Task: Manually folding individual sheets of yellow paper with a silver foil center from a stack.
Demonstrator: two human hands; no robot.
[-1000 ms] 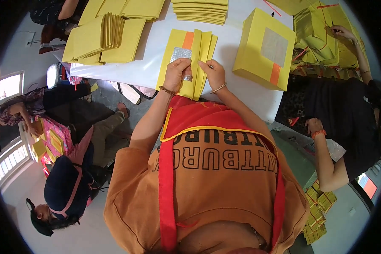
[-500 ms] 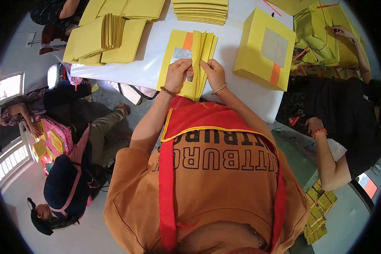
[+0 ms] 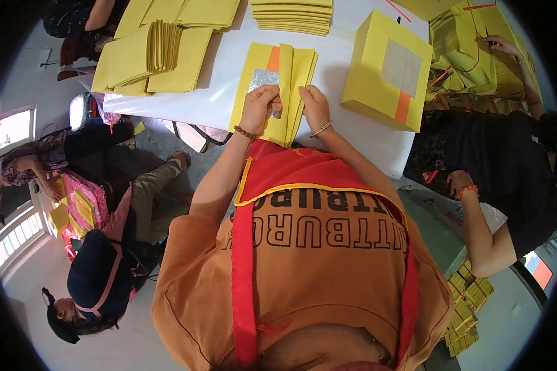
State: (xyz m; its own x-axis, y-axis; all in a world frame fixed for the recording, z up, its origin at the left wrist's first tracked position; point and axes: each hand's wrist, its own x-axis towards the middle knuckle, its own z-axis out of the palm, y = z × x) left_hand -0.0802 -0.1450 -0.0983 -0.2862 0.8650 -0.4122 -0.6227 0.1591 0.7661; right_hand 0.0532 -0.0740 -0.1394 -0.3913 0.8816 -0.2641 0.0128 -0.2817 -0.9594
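Note:
A stack of yellow paper sheets [image 3: 302,65], with an orange strip and a silver foil square [image 3: 263,78], lies on the table edge in front of me. My left hand [image 3: 261,106] is closed on the left part of the sheets, its thumb over the foil square. One narrow fold of paper stands up along the middle of the stack. My right hand [image 3: 315,106] pinches the right edge of the sheets between thumb and fingers. How many sheets each hand grips is hidden.
The white table [image 3: 229,62] also bears fanned yellow paper piles [image 3: 127,59] at left, a neat pile [image 3: 293,17] at the back and a tall yellow block [image 3: 359,74] at right. A co-worker's arm [image 3: 483,229] is close on my right. Another person sits at lower left.
My right hand has shifted slightly to the right, to the sheets' outer edge. The sheets on the right now lie flatter and closer together. My left hand stays in place.

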